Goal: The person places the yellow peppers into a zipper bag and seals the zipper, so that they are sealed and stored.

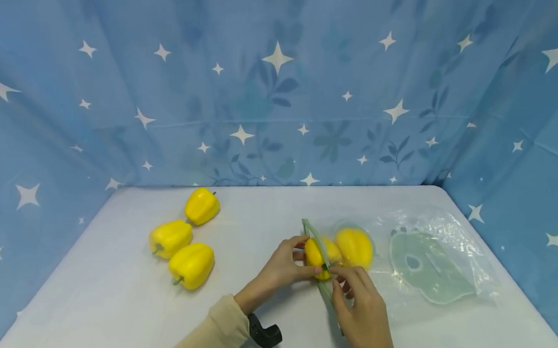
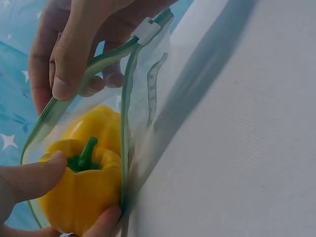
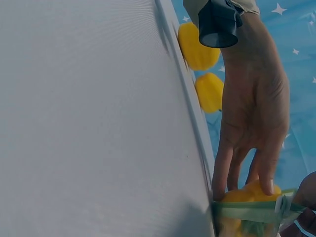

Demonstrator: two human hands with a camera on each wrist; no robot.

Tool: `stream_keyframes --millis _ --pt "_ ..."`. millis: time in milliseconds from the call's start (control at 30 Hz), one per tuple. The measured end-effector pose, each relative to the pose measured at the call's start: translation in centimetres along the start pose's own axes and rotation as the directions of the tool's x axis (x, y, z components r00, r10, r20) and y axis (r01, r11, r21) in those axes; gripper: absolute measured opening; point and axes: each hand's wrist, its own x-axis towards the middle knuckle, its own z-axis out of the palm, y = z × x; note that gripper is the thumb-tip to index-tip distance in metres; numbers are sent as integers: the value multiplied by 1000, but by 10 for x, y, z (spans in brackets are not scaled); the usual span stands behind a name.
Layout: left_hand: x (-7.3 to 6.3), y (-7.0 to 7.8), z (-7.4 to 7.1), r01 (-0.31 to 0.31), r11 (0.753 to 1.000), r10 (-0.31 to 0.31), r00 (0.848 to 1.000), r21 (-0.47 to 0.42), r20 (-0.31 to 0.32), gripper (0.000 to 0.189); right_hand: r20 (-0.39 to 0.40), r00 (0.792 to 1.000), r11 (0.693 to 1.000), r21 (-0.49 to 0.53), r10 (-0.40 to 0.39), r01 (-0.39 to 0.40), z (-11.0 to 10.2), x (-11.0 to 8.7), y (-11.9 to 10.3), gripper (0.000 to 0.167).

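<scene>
Blue star-print curtain (image 1: 195,48) on the back and sides, white counter (image 1: 110,303) below it. Clear zip bag (image 1: 449,294) lies across centre right of the frame, leaf-shaped print (image 1: 431,267) at its far end, mouth turned toward frame centre. Rim has green zip strips, white slider (image 2: 146,30) at one end.

Front pepper (image 1: 315,257) sits in that mouth, between the strips, stem facing out. Second pepper (image 1: 354,248) is deeper in the bag, right behind it. Three loose ones at centre left: rear pepper (image 1: 202,207), left pepper (image 1: 170,238), near pepper (image 1: 191,265).

Left hand (image 1: 280,266) grips the front pepper, thumb up by the stem, fingers wrapped round the sides. Reads as a steering grip, one that leaves the stem end visible. Right hand (image 1: 361,311) pinches the zip rim, some fingers behind the strip; my guess is that's to stop the mouth folding in on the pepper.

Pose: forearms come in from the bottom edge and converge at centre, hands nearly meeting at the bag mouth. Left reaches in from lower left, beige sleeve (image 1: 218,330), black wrist device (image 1: 265,335) under the cuff. Right wrist bent, fingers angled up-left.
</scene>
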Motion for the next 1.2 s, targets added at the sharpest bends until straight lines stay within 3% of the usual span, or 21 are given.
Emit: stream_keyframes --millis 233,433,733,1200 --pt "-1 -1 4 -13 998 12 1000 -68 -17 77 1 1000 1000 -4 -11 11 -1 1 1 34" --pt "-1 -2 6 -21 999 19 998 -35 -51 76 4 1000 1000 4 -15 14 -1 0 1 34" --pt "-1 -4 9 -21 992 17 999 -125 -32 70 6 1000 1000 9 -28 28 -1 0 1 33" --pt "-4 -6 15 -26 989 20 999 -143 -47 60 8 999 999 7 -36 36 -1 1 1 32"
